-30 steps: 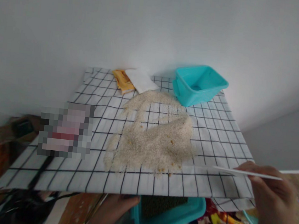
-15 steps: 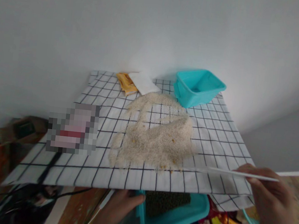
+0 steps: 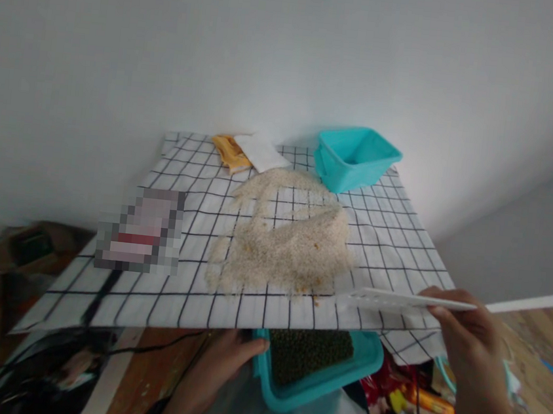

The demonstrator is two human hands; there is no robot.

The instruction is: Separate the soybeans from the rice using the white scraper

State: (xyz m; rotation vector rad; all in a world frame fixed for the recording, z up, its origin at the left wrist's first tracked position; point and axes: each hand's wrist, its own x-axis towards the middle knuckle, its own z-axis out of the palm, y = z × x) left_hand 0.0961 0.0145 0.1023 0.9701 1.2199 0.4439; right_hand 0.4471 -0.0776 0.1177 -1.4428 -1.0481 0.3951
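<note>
A heap of pale grain [image 3: 287, 244] with a few darker bits lies spread on a white cloth with black grid lines [image 3: 158, 300]. My right hand [image 3: 465, 335] is closed on a thin white flat card [image 3: 395, 300], held edge-on just right of the heap above the cloth. My left hand [image 3: 220, 366] grips the near left corner of a turquoise tub [image 3: 321, 386] filled with dark green beans [image 3: 310, 354], held under the cloth's front edge.
An empty turquoise tub [image 3: 355, 157] stands at the far right of the cloth, by the wall. A white packet [image 3: 262, 153] and an orange packet [image 3: 230, 153] lie at the back. A blurred-out item [image 3: 140, 229] rests at left. Cables and clutter sit below.
The tub of green beans has come further out from under the cloth's front edge with my left hand. My right hand and the white card have shifted slightly left towards the heap.
</note>
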